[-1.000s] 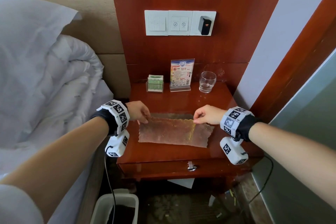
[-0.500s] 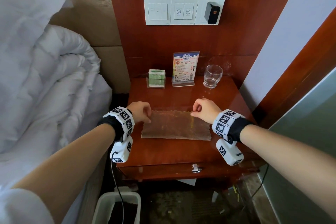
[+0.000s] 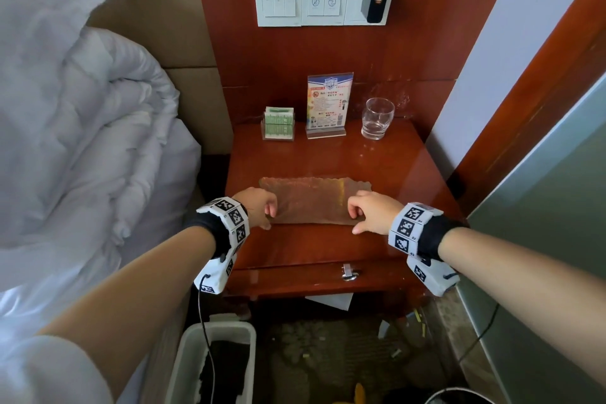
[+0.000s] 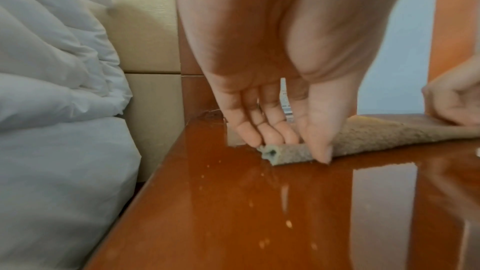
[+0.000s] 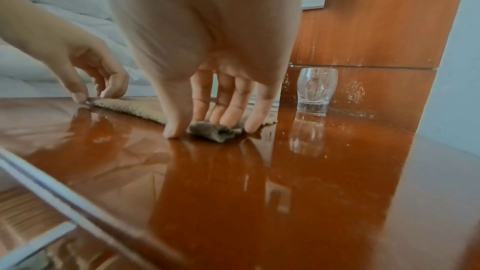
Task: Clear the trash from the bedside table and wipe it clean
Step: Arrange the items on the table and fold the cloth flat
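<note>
A brown cloth (image 3: 311, 200) lies flat on the glossy red-brown bedside table (image 3: 328, 157), folded into a narrow strip. My left hand (image 3: 267, 216) pinches its near left corner, thumb in front and fingers behind, as the left wrist view shows (image 4: 293, 147). My right hand (image 3: 355, 220) pinches the near right corner in the same way (image 5: 202, 126). In the right wrist view the cloth (image 5: 135, 106) runs across to the left hand (image 5: 91, 98). Specks dot the tabletop (image 4: 259, 213) in front of the cloth (image 4: 376, 132).
At the table's back stand a glass (image 3: 377, 118), an upright sign card (image 3: 329, 105) and a green card holder (image 3: 278, 123). A white bin (image 3: 216, 364) sits on the floor below left. The duvet (image 3: 82, 141) is left, the wall right.
Both hands have come toward me from the cloth's far edge to its near edge. The cloth is now a narrower, folded strip. The head view has tilted down.
</note>
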The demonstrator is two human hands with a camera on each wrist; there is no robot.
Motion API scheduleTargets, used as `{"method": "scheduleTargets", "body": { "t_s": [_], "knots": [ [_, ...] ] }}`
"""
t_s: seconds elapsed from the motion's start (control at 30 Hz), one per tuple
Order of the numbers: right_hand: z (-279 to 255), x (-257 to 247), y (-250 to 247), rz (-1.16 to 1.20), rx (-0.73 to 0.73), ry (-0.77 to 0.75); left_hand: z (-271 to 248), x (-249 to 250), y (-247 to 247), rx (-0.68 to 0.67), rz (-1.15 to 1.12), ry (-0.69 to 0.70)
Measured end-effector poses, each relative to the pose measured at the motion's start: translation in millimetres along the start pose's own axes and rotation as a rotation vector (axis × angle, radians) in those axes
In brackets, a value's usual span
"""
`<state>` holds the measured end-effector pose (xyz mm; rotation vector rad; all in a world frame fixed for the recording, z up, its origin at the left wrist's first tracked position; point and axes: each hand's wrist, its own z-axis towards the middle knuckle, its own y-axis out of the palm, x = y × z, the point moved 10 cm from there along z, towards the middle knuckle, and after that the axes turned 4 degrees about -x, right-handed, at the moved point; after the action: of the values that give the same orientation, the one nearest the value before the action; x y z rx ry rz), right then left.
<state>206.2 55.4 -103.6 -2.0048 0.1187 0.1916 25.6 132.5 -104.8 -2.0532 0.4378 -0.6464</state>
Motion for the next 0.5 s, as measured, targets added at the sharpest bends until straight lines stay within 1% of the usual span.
{"method": "scheduleTargets", "body": {
  "t_s": [0.13, 0.2, 0.3, 0.4, 0.47, 0.5],
  "knots": [
    [-9.9, -6.2, -2.4, -0.049, 0.095, -0.02, -9.3, 5.1, -1.5, 0.08, 0.07, -0.038],
    [-14.2, -8.0, -2.1, -0.068, 0.104, -0.017, -15.0, 8.8, 1.7, 0.072, 0.074, -0.036],
    [-22.9, -10.7, 2.0, -0.069, 0.064, -0.026, -24.1, 14.9, 10.6, -0.009, 0.031, -0.009],
    [-35.9, -17.6, 7.7, 0.006, -0.05, -0.062, -36.3, 19.0, 20.2, -0.125, 0.008, -0.001],
    [-44.9, -21.5, 5.0, 0.024, -0.106, -0.069, -45.3, 20.1, 17.5, -0.143, 0.006, -0.006],
    [-49.0, -21.5, -2.3, 0.025, -0.099, -0.06, -49.8, 20.3, 10.7, -0.123, -0.006, -0.011]
  ]
}}
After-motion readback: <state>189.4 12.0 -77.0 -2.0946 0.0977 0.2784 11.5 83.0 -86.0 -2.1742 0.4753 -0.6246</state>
